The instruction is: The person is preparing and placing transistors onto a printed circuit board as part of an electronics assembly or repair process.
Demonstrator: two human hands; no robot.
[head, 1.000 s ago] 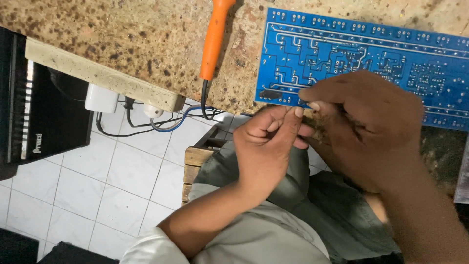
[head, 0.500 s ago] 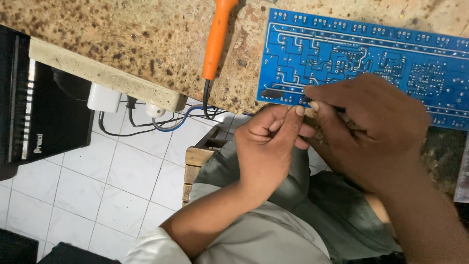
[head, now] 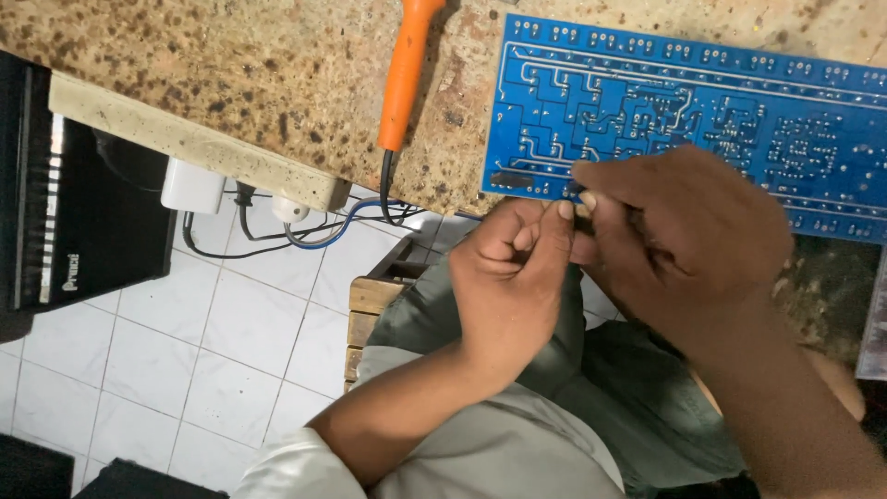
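Note:
A large blue circuit board [head: 684, 102] lies solder side up on a speckled worktop [head: 231, 74]. My left hand [head: 513, 277] and my right hand [head: 684, 240] meet at the board's near edge, fingertips pinched together on a small dark part [head: 575, 191] that is mostly hidden by the fingers. An orange-handled soldering iron [head: 405, 74] lies on the worktop left of the board, its black cord hanging over the edge.
Under the worktop's edge sit a white power adapter [head: 192, 187], plugs and tangled cables [head: 277, 231]. A black box-like device [head: 74, 212] stands at the left over a white tiled floor [head: 166, 360]. A wooden stool's slats [head: 370, 314] show beside my legs.
Both hands stay pinched together and have shifted slightly up toward the board's near edge; nothing else has moved.

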